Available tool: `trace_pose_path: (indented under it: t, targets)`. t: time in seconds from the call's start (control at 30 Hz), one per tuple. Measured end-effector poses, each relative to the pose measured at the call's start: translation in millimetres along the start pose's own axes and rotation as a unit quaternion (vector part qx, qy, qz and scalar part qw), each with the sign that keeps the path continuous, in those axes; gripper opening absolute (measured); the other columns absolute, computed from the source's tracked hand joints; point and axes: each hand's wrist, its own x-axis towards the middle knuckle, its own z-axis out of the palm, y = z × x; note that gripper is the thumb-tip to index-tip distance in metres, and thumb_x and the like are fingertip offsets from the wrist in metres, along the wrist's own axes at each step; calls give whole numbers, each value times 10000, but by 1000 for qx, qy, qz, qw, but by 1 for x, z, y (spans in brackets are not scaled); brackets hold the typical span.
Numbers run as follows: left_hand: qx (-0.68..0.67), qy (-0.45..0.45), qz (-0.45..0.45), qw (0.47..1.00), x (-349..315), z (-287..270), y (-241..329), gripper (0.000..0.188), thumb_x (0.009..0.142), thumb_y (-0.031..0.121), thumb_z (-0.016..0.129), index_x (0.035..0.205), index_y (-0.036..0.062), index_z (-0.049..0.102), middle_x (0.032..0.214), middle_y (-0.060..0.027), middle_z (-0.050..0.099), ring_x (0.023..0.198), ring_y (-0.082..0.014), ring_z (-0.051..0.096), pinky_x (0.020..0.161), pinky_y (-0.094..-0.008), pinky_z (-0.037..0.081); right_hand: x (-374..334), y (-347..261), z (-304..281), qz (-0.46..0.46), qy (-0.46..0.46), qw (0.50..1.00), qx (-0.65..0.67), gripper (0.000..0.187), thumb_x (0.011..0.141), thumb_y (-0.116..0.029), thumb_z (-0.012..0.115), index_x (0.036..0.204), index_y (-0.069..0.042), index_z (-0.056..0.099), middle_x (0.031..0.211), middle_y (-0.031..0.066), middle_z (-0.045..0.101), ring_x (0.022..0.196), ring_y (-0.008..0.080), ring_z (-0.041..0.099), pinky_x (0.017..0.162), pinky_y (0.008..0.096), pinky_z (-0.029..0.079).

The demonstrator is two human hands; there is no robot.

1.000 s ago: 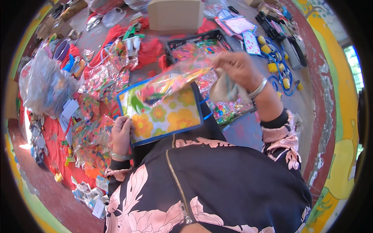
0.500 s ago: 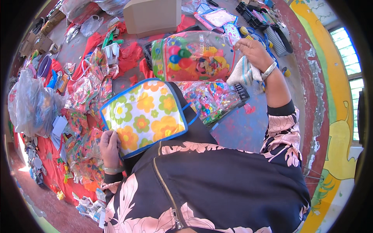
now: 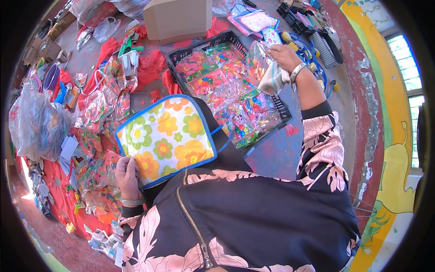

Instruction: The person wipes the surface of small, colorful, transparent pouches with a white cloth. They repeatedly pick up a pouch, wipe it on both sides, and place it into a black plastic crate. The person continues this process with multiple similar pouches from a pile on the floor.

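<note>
My right hand [image 3: 284,58] is closed at the upper edge of a clear plastic packet [image 3: 257,60], tilted over the far right side of a black crate [image 3: 173,58]. A whitish striped cloth [image 3: 274,78] hangs below the same hand, near the bracelet. Inside the crate lie several clear packets [image 3: 209,84] of colourful balloons. Across my lap rests a flower-printed cloth [image 3: 166,141] with blue edging and a blue tie. My left hand [image 3: 128,176] is beside its left edge, fingers curled; whatever they grip is hidden.
A cardboard box [image 3: 177,20] stands beyond the crate. To the left are heaped balloon packets [image 3: 97,170], a bulging clear plastic bag [image 3: 38,120] and red sheeting [image 3: 56,192]. Blue cords [image 3: 319,63] lie beyond my right hand, near a painted wall [image 3: 394,149].
The large balloon packet, spread flat above the crate before, has swung to a narrow, tilted shape, uncovering the crate's contents. My right hand has shifted slightly left. My left hand has barely moved.
</note>
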Motion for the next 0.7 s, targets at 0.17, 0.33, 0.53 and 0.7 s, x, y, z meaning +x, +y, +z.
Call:
trace_pose_path:
  t: [0.17,0.33,0.53,0.7]
  targets:
    - [35,12,18,999,-1,0,-3,105,933,127,515,854,59,532,625,57,462,530,-4,392,475,-159,300,-26,102,17,-36,42,991,-124,241,883,-207,496,929,-25,647,921,145,650,870,278,615,771,354,482]
    - [28,29,16,999,-5,1,-2,107,935,129,511,849,66,530,626,64,450,531,0,372,472,-159,285,-99,186,107,268,-59,954,-121,338,894,-313,466,986,-50,658,1049,193,626,981,332,598,814,398,469]
    - [32,28,15,999,-4,3,0,108,933,121,509,842,66,530,626,67,445,524,1,357,466,-159,275,-173,247,170,439,-292,833,-170,326,883,-285,467,1036,-72,661,1114,173,610,1061,312,577,869,390,466]
    - [24,50,28,998,-2,7,-4,116,928,115,513,827,61,532,620,66,441,517,1,350,461,-161,267,-186,258,171,461,-365,786,-190,317,874,-270,480,1052,-79,661,1139,158,605,1084,304,569,891,391,463]
